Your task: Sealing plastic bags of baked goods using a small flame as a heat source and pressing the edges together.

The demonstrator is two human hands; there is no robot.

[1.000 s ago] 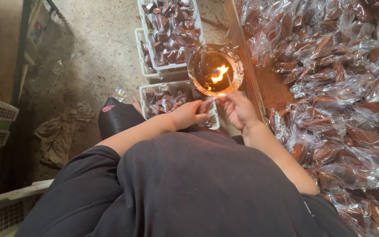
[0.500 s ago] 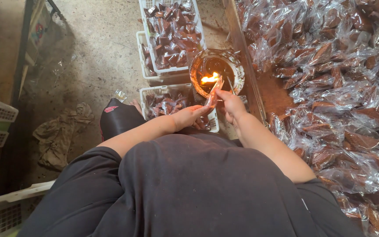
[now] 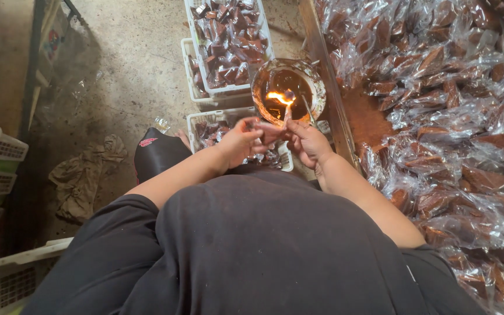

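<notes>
head view | step: sealing, by the look of it | left hand (image 3: 241,142) and right hand (image 3: 307,142) both pinched shut on small clear plastic packet (image 3: 275,129), its end at the flame in the round glass bowl (image 3: 287,90) | white baskets of brown wrapped pieces (image 3: 228,44) beyond | next calls for steady pinch, fingers kept off flame

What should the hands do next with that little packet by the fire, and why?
Probably draw the small clear packet back from the flame in the bowl. Both the left hand and right hand pinch it with its tip right at the fire, and thin plastic likely needs only a brief touch.
</notes>
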